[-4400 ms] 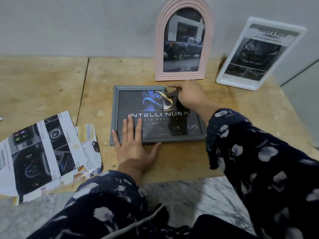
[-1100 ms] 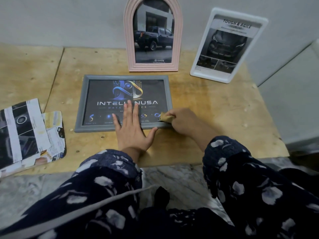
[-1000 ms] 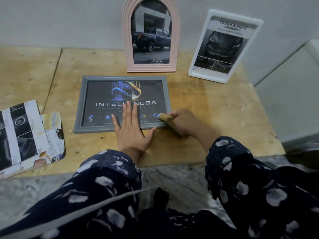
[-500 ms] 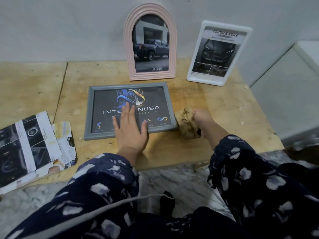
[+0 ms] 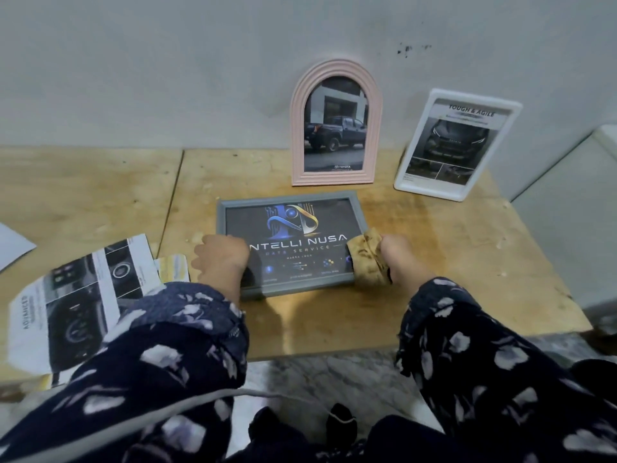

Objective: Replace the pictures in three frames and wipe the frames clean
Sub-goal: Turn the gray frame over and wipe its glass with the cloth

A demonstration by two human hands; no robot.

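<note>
Wooden table by a grey wall.
Left hand grips the flat grey picture frame; right hand squeezes a dirty tan cloth.

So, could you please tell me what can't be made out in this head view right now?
- Left hand: fingers hidden behind its back, so its grip on the grey frame is unclear.
- Right hand: fingers hidden by the cloth it holds.
- Grey frame's lower left corner: covered by the left hand.
- Small print on the white frame: too small.
- Brochures: partly under the left sleeve.
</note>
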